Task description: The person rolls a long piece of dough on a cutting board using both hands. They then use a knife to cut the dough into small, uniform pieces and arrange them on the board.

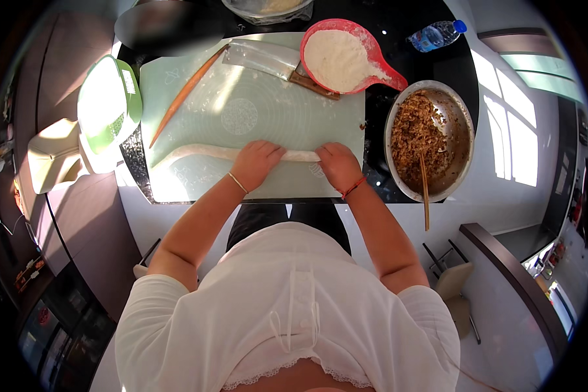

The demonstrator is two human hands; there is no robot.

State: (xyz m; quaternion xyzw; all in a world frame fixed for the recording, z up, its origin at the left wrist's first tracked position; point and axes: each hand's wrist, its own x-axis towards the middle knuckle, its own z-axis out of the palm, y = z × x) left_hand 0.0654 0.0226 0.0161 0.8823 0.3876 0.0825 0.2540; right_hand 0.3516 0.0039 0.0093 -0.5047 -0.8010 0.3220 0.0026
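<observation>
A long rope of pale dough [206,151] lies across a light green silicone mat [294,122]. My left hand [258,160] rests over its middle, fingers curved over the dough. My right hand [338,165] is at the rope's right end, its fingertips touching it. A short stretch of dough shows between the hands. Beyond them on the mat lie a tapered wooden rolling pin [188,94] and a cleaver [264,60] with a wooden handle. A red scoop-shaped bowl of flour [337,61] partly covers the cleaver's handle.
At the right, a metal bowl [468,142] holds brown minced filling and chopsticks [425,191]. A water bottle [436,36] lies at the far right. A green-and-white basket [133,98] is at the left. Another bowl [269,18] stands at the far edge. Chairs flank the table.
</observation>
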